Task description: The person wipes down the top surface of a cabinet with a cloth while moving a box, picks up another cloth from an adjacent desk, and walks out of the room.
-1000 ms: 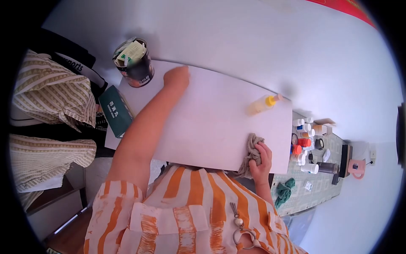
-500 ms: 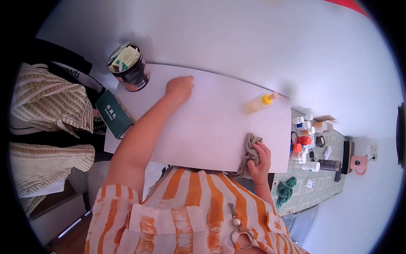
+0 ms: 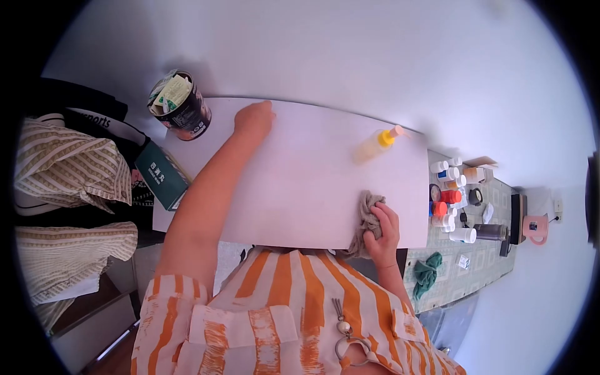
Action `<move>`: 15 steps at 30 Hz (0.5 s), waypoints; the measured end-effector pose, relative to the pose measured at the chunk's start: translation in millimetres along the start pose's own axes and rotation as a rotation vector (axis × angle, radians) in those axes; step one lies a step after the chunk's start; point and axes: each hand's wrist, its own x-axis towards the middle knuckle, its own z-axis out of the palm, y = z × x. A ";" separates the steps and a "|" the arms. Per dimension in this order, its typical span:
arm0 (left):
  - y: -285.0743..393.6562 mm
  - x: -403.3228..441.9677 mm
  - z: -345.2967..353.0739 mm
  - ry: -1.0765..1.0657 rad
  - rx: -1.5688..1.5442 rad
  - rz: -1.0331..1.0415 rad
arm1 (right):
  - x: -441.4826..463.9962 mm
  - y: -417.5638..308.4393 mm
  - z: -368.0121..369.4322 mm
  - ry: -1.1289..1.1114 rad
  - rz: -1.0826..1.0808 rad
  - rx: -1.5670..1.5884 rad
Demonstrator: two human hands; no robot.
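Note:
My left hand (image 3: 255,120) is closed in a fist at the far edge of the white table (image 3: 294,181), its arm stretched across the top. Whatever its fingers hold, if anything, is hidden. Near the front right edge, my right hand (image 3: 383,232) grips a crumpled grey-brown cloth (image 3: 369,215), which rests on the table and hangs partly over its edge. Beyond the cloth stands a clear pump bottle (image 3: 372,149) with a yellow collar. To the left of my left hand is a dark bucket (image 3: 187,119) with packets in it.
A green box (image 3: 164,176) leans at the table's left edge, beside striped fabric (image 3: 75,162). On the right, a lower patterned surface (image 3: 478,265) carries several white-capped bottles, a dark flask (image 3: 490,232) and a green cloth (image 3: 427,273). A pink mug (image 3: 535,229) is farther right. The wall borders the far edge.
My left hand has moved slightly farther out, up to the table's far edge. My right hand stays on the cloth in nearly the same spot. The view has shifted a little.

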 end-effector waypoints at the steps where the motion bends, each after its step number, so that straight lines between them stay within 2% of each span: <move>1: -1.8 4.6 2.8 0.008 -0.025 -0.025 | 0.0 0.6 -0.2 0.003 0.001 -0.001; 3: 6.8 1.6 0.3 0.014 -0.047 -0.041 | 0.0 1.5 0.0 0.002 -0.001 -0.002; 5: 26.6 -17.5 1.0 -0.164 0.024 0.141 | 1.6 0.6 -0.8 0.005 -0.002 0.007; 6: 26.5 -17.0 3.5 -0.171 0.028 0.169 | 0.8 -0.7 -1.0 0.011 0.002 0.013; 8: 15.5 -11.6 8.5 -0.012 0.027 0.104 | 2.0 -2.9 -1.3 0.021 0.021 0.010; 10: 1.1 4.0 5.1 0.033 0.049 0.050 | 0.5 -1.8 -4.6 0.037 0.043 -0.005; 12: 1.6 8.8 0.7 0.037 0.057 -0.001 | -0.1 3.3 -3.0 0.009 -0.012 -0.024; 15: 8.3 -2.2 11.5 -0.019 0.033 0.098 | -1.0 3.4 -3.7 0.030 -0.007 -0.024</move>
